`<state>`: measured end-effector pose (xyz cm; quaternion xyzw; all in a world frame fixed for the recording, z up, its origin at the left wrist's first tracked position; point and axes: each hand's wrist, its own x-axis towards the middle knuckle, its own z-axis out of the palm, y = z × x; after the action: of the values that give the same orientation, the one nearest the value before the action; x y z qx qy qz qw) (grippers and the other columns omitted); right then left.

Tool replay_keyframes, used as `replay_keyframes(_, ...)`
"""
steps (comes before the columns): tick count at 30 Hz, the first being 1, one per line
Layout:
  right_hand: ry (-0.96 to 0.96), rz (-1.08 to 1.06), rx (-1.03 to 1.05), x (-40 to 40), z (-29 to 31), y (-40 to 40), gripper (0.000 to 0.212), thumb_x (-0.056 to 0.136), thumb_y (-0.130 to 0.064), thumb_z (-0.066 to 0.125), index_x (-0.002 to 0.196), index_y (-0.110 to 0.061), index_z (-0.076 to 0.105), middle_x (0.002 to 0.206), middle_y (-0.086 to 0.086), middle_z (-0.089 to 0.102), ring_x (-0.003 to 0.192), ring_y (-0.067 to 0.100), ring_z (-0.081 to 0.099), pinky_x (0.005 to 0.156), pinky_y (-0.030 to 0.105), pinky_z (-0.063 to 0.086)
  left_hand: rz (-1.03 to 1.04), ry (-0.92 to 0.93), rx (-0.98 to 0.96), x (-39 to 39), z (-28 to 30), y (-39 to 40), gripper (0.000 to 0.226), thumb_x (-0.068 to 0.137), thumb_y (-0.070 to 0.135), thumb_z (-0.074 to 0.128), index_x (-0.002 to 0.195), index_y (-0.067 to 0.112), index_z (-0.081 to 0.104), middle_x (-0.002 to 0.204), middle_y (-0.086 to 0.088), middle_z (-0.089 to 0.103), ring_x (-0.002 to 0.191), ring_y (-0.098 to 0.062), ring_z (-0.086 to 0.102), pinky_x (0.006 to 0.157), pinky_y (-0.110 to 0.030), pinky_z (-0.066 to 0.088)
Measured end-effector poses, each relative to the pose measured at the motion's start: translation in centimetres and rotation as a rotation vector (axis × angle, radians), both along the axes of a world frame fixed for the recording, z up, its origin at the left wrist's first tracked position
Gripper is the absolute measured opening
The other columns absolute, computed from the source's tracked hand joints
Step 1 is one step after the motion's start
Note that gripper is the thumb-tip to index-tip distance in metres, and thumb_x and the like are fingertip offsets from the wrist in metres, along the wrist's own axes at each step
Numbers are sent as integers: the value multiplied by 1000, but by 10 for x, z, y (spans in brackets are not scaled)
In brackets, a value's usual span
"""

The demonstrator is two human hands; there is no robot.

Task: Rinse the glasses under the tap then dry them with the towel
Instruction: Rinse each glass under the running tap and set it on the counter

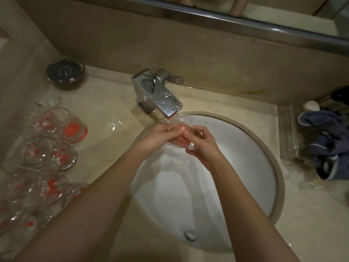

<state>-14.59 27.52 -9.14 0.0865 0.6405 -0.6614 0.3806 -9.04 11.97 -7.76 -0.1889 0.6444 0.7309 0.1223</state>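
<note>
A clear glass (179, 141) sits between both my hands, just under the spout of the chrome tap (160, 95) and over the white sink (245, 167). My left hand (160, 136) curls round its left side, fingers at the rim. My right hand (203, 146) grips its right side near the thick base. Water runs thinly from the spout onto the glass. Several more clear glasses with red patterns (49, 148) stand on the counter to the left. A blue towel (328, 148) lies crumpled at the right edge.
A dark round bowl (65, 74) stands at the back left of the wet marble counter (105, 110). A white soap (311, 105) and a clear tray (289, 137) are at the right by the towel. A mirror ledge runs along the top.
</note>
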Motion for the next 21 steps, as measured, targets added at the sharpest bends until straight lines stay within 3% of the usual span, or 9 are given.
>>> replay_keyframes(4, 59, 60, -43, -6, 4, 3, 32, 80, -12, 77, 105, -25, 63, 114, 2, 60, 91, 19, 64, 71, 29, 53, 141, -50, 157, -3, -2, 4, 25, 80, 32, 67, 91, 11, 74, 87, -10, 76, 81, -20, 74, 82, -28, 55)
replay_keyframes(6, -29, 88, -43, -9, 11, 6, 23, 88, -31, 69, 108, -20, 65, 109, 6, 67, 91, 22, 68, 76, 32, 57, 137, -39, 158, 0, -5, 2, 17, 89, 20, 62, 96, 7, 72, 88, -9, 76, 81, -20, 74, 77, -24, 56)
replay_keyframes(9, -156, 166, 3, -15, 20, 7, 41, 97, -47, 51, 96, -10, 69, 82, 8, 73, 74, 23, 70, 64, 26, 59, 129, -39, 140, 3, -6, 2, 17, 89, 18, 63, 98, 8, 72, 93, -10, 76, 86, -22, 74, 80, -23, 55)
replay_keyframes(11, -119, 203, 2, -16, 21, 4, 30, 97, -36, 56, 91, -9, 67, 85, 11, 70, 69, 20, 67, 58, 23, 56, 156, -50, 183, 3, -6, 2, 21, 85, 22, 64, 98, 7, 73, 93, -11, 76, 86, -23, 74, 80, -24, 56)
replay_keyframes(13, -72, 190, -50, -18, 17, 4, 13, 91, -16, 67, 102, -11, 64, 100, 15, 65, 77, 23, 68, 71, 31, 60, 202, -60, 253, 1, -5, 1, 18, 90, 15, 60, 99, 4, 71, 88, -10, 76, 78, -19, 74, 74, -24, 58)
replay_keyframes(16, -42, 177, -119, -20, 13, 6, 32, 85, 0, 69, 111, -15, 61, 109, 12, 63, 91, 29, 68, 85, 40, 58, 202, -45, 287, -1, 0, -1, 15, 94, 6, 55, 99, 4, 69, 85, -6, 76, 77, -14, 73, 75, -20, 57)
replay_keyframes(18, -71, 213, -94, -20, 17, 7, 24, 91, -21, 66, 113, -11, 64, 108, 14, 68, 93, 31, 70, 78, 32, 59, 176, -27, 286, -1, 4, -1, 15, 93, 4, 55, 99, 5, 69, 86, -4, 76, 80, -14, 73, 76, -18, 55)
replay_keyframes(20, -110, 233, 7, -21, 22, 6, 41, 94, -46, 55, 105, -9, 69, 98, 14, 70, 81, 28, 73, 63, 22, 56, 171, -26, 276, -1, 6, -1, 15, 93, 3, 56, 101, 3, 68, 86, -4, 76, 81, -15, 73, 76, -18, 55)
replay_keyframes(21, -107, 228, 27, -23, 21, 5, 44, 95, -49, 52, 101, -8, 70, 95, 14, 70, 75, 26, 72, 60, 20, 55, 175, -29, 269, -2, 7, 0, 15, 92, 2, 57, 101, 2, 68, 86, -5, 76, 81, -16, 73, 76, -18, 55)
